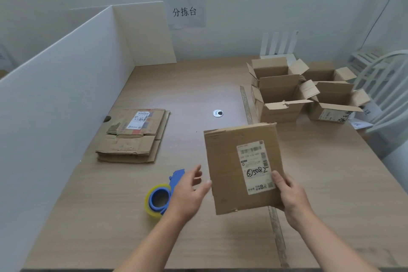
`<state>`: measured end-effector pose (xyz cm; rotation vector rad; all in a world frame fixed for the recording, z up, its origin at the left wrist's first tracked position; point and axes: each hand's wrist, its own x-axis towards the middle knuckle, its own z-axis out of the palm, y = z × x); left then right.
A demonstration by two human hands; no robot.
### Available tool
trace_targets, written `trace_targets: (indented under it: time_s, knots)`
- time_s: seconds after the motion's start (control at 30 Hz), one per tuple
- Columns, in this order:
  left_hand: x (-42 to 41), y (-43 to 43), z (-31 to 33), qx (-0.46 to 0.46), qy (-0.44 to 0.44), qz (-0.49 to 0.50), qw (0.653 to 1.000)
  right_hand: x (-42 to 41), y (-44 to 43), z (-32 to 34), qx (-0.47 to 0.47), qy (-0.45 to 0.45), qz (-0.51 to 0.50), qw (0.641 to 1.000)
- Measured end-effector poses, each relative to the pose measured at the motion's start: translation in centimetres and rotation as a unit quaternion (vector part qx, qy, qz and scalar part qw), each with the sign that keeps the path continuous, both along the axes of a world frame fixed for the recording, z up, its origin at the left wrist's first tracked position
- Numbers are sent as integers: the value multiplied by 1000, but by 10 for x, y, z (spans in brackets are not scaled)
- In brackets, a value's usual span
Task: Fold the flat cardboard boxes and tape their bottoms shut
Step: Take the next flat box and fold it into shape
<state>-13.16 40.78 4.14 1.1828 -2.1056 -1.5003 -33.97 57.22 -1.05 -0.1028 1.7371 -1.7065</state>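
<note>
Nearest the camera, two bare forearms reach over a wood-grain bench (pixel 132 238). The right hand (pixel 291 199) grasps a flat cardboard box (pixel 227 170) at its lower right corner, thumb pressed on the face beside a white shipping label (pixel 256 166) with handwriting on it; the box is held up off the bench, tilted slightly. The left hand (pixel 187 194) is released, its fingers (pixel 195 174) spread and loose, the thumb tip just at the box's left edge. Partly under that hand lies a blue tape dispenser (pixel 163 194) holding a roll of clear tape, resting on the bench. A worn strip (pixel 276 227) runs front to back along the bench, passing beneath the held box.

Further back on the left, a stack of flattened boxes (pixel 132 137) lies flat near a white partition board (pixel 55 95) that walls off the bench's left side. At mid-bench sits a round metal cable grommet (pixel 218 113). On the right rear, several folded boxes (pixel 284 93) stand upright with top flaps open, clustered together. A white chair (pixel 384 86) stands at the right edge. On the pale back wall hangs a paper sign (pixel 185 11) with three Chinese characters.
</note>
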Motion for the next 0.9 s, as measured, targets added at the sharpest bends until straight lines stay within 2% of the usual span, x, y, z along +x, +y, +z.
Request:
trace_targets:
  time_s: [0.07, 0.17, 0.3, 0.43, 0.6, 0.77, 0.9]
  knots:
    - [-11, 12, 5, 27, 34, -11, 999, 4, -2, 1, -20, 8, -10, 1000]
    - [-24, 16, 10, 95, 77, 49, 991, 7, -3, 8, -33, 51, -14, 998]
    - [-29, 24, 7, 114, 73, 11, 991, -1, 1, 20, 36, 203, 11, 978]
    - [-29, 40, -8, 159, 52, -14, 986, -8, -3, 33, 136, 377, 19, 916]
    - [-24, 46, -32, 191, 18, -17, 981, -9, -12, 11, 207, 482, 64, 849]
    - [-9, 44, -61, 229, -34, -4, 973, -3, -25, -4, 212, 595, 119, 766]
    - [15, 41, -87, 193, -146, -64, 968, 0, -32, -3, 186, 644, 189, 718]
